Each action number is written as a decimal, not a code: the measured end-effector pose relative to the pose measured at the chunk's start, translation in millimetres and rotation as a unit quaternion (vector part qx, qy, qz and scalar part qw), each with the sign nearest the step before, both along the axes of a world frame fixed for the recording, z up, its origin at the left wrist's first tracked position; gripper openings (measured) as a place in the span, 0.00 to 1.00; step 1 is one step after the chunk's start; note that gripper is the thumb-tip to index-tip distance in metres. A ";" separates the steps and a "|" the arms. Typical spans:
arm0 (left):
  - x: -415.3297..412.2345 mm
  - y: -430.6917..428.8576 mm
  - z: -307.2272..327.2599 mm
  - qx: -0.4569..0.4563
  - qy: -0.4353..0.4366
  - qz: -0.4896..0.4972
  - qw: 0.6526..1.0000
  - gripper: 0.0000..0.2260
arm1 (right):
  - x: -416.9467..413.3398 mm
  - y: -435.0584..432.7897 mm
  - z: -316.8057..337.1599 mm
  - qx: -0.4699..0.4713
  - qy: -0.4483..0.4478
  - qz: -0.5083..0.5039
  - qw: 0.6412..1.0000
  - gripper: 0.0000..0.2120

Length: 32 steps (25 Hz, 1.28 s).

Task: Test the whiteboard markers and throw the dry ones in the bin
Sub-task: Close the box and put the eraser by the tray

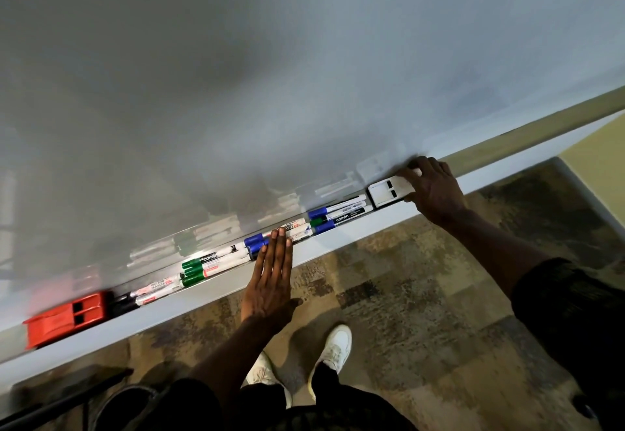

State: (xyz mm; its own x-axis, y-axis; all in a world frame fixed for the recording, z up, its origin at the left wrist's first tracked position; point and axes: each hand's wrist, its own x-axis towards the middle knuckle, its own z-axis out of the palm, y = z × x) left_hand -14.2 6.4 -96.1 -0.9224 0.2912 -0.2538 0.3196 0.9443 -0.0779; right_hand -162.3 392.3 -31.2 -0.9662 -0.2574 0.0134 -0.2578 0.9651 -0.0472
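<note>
Several whiteboard markers lie in a row in the tray under the whiteboard. Green-capped markers sit left of centre, blue-capped ones further right, and black-capped ones near the left end. My left hand reaches over the tray edge with straight fingers, the fingertips touching a blue-capped marker. My right hand grips the right end of a white eraser at the right end of the row. No bin is in view.
A red eraser rests at the tray's left end. Below the tray is patterned brown carpet with my white shoes. A dark chair part shows at the bottom left.
</note>
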 end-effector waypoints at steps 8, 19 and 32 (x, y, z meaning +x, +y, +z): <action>-1.2 -0.4 3.2 0.018 -0.017 -0.001 1.000 0.66 | 2.9 -4.4 -1.4 0.020 0.019 0.016 0.999 0.32; -1.5 1.6 8.3 0.011 -0.028 0.015 0.999 0.66 | 16.6 -10.8 -4.9 0.038 0.045 -0.002 0.998 0.33; 14.8 -2.2 29.2 0.067 0.015 -0.014 0.998 0.55 | 130.2 -120.0 -27.4 -0.150 0.052 -0.013 0.987 0.27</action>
State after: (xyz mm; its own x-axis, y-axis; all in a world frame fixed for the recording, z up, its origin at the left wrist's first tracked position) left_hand 0.6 4.2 -66.9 -0.9197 0.3468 -0.1840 0.3457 0.9375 0.0389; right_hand -32.1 272.3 -58.6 -0.9616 -0.2025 0.1854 -0.2524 0.9180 -0.3060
